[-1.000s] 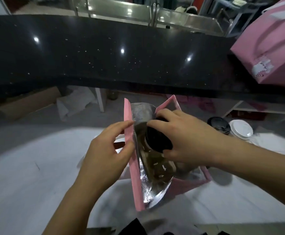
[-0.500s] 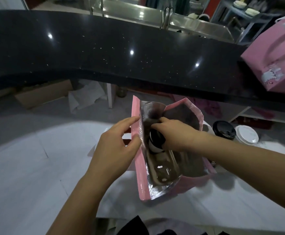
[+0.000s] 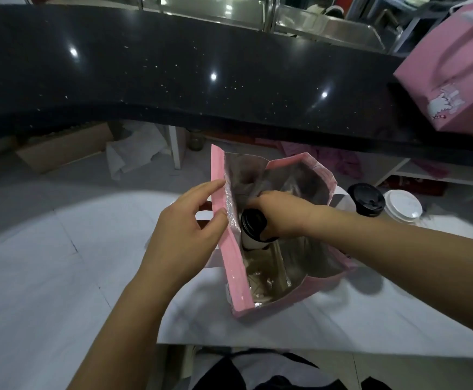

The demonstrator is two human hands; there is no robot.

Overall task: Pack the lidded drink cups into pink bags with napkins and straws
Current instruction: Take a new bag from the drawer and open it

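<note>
An open pink bag [image 3: 236, 280] with a silver foil lining stands on the white counter [image 3: 46, 277] in the middle of the view. My left hand [image 3: 190, 235] pinches its left wall near the top edge and holds the mouth apart. My right hand [image 3: 283, 213] reaches down inside the bag and grips a white drink cup with a black lid [image 3: 253, 223], which sits low against the left wall. Right of the bag stand a black-lidded cup [image 3: 366, 199] and a white-lidded cup [image 3: 402, 205].
A black speckled raised counter [image 3: 201, 74] runs across the back. A second pink bag [image 3: 460, 77] with a small cartoon print sits on it at the far right. Cardboard and white paper lie on the floor under the counter.
My right hand has pushed the black-lidded cup from the bag's mouth down deep inside. The bag has opened wider. My left hand has stayed on the left wall.
</note>
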